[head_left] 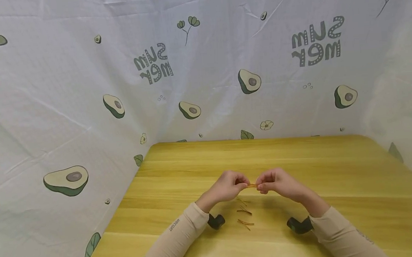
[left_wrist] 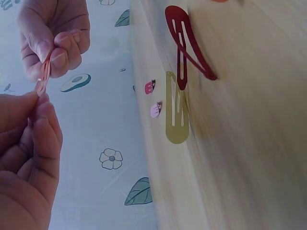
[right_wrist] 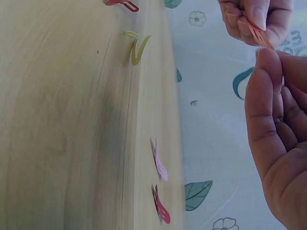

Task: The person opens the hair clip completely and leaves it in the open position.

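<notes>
Yellow wood-grain worktop (head_left: pixel 194 160), viewed from a person's head. Two cream sleeves (head_left: pixel 175 240) reach over its near edge, with a dark fitting (head_left: pixel 217 221) at each wrist. Between the forearms, in a row leading away from the near edge, lie an orange-brown clip (head_left: pixel 246 223), a dark red clip (left_wrist: pixel 184 51) and a yellow-green clip (left_wrist: pixel 177 131), the last two splayed apart. Just beyond, the left hand (head_left: pixel 227 186) and right hand (head_left: pixel 280 183) are close together above the worktop, between its left and right edges, fingertips pinching opposite ends of one small orange hair clip (left_wrist: pixel 45 72). Nearer the far edge, a pale pink clip (right_wrist: pixel 160 165) lies beside a hot pink clip (right_wrist: pixel 162 208). Past the far corners hangs white cloth (head_left: pixel 48 95) printed with avocados, leaves and flowers.
</notes>
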`<state>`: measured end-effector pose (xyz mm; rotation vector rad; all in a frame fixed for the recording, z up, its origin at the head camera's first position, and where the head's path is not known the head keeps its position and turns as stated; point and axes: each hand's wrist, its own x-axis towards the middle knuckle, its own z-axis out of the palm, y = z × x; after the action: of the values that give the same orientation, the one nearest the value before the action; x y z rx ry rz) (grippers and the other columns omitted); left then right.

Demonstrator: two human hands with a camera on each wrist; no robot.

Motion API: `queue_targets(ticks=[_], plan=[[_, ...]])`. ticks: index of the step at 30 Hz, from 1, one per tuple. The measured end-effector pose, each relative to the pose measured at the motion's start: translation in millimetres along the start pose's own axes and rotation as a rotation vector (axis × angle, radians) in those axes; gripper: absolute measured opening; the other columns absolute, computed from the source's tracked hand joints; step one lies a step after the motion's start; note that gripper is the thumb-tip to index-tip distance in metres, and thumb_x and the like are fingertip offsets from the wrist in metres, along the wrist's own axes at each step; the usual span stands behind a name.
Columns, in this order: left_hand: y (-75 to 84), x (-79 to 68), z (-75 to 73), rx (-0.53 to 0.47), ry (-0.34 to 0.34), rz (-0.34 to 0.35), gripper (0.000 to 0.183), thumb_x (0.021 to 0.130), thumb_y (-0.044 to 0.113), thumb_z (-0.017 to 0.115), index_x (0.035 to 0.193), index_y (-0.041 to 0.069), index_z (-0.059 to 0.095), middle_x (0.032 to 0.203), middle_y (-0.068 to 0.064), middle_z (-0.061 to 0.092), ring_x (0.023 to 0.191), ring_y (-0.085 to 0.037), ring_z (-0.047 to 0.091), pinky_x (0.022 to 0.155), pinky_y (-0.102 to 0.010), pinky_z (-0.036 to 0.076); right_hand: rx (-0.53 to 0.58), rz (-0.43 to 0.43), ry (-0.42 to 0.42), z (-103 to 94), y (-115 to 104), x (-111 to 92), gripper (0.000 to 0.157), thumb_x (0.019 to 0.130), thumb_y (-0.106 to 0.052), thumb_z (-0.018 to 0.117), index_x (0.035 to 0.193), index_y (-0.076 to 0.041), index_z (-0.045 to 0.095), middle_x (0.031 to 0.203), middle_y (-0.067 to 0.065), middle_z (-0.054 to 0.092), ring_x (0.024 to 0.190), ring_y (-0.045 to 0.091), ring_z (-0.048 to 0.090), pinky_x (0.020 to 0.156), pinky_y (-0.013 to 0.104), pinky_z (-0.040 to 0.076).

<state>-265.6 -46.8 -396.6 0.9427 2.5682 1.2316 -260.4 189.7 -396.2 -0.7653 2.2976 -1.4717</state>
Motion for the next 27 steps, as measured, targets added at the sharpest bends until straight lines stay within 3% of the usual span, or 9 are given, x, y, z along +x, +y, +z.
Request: queue_targets(ticks=[6, 11, 14, 18, 22, 27], plan=[[-2.5, 0.6, -2.5, -0.054, -0.039, 0.009, 0.013, 0.099, 0.006, 0.061, 0.101, 0.000, 0.073, 0.096, -0.019, 0.073, 0.073, -0.003, 0.058, 0.066, -0.016, 0.047, -0.003, -0.034, -0.037, 0.5, -1.3, -0.6, 0.025, 0.098, -0.008, 0.061, 0.104, 0.016, 0.063, 0.089, 0.016, 0.068, 0.078, 0.010, 0.062, 0.074, 0.036, 0.055], [-5.2, -0.3, -4.7, -0.101, -0.078, 0.015, 0.013, 0.099, 0.005, 0.060, 0.101, 0.000, 0.072, 0.097, -0.020, 0.073, 0.086, -0.023, 0.068, 0.070, -0.019, 0.052, 0.007, -0.055, -0.062, 1.1, -0.9, -0.6, 0.024, 0.099, -0.008, 0.060, 0.104, 0.016, 0.062, 0.087, 0.008, 0.067, 0.078, 0.012, 0.062, 0.074, 0.036, 0.055], [-6.9, 0.0, -5.4, -0.141, -0.094, 0.008, 0.013, 0.099, 0.005, 0.060, 0.102, 0.000, 0.072, 0.100, -0.021, 0.073, 0.092, -0.029, 0.069, 0.076, -0.026, 0.056, 0.014, -0.064, -0.071, 1.0, -0.7, -0.4, 0.025, 0.099, -0.008, 0.060, 0.104, 0.016, 0.062, 0.086, 0.004, 0.066, 0.077, 0.015, 0.061, 0.073, 0.036, 0.054], [-6.7, -0.1, -6.4, -0.172, -0.104, -0.007, 0.013, 0.099, 0.005, 0.060, 0.101, 0.000, 0.072, 0.102, -0.022, 0.072, 0.090, -0.022, 0.068, 0.080, -0.032, 0.058, 0.015, -0.075, -0.081, 0.3, -1.0, -0.4, 0.026, 0.100, -0.009, 0.060, 0.104, 0.017, 0.061, 0.085, 0.003, 0.065, 0.077, 0.014, 0.061, 0.073, 0.036, 0.054], [-3.8, -1.3, -7.3, -0.163, -0.101, -0.017, 0.013, 0.100, 0.006, 0.060, 0.100, 0.003, 0.072, 0.101, -0.020, 0.073, 0.086, -0.015, 0.066, 0.077, -0.027, 0.056, 0.017, -0.066, -0.081, -0.7, -2.0, -1.1, 0.027, 0.100, -0.009, 0.060, 0.105, 0.017, 0.061, 0.086, 0.006, 0.066, 0.077, 0.012, 0.060, 0.074, 0.035, 0.054], [-0.7, -3.0, -7.4, -0.172, -0.091, -0.022, 0.014, 0.100, 0.008, 0.059, 0.100, 0.003, 0.072, 0.101, -0.021, 0.072, 0.084, -0.010, 0.065, 0.081, -0.036, 0.058, 0.030, -0.050, -0.081, -2.0, -4.5, -2.8, 0.030, 0.100, -0.011, 0.060, 0.106, 0.018, 0.061, 0.085, 0.000, 0.066, 0.077, 0.013, 0.060, 0.076, 0.037, 0.054]])
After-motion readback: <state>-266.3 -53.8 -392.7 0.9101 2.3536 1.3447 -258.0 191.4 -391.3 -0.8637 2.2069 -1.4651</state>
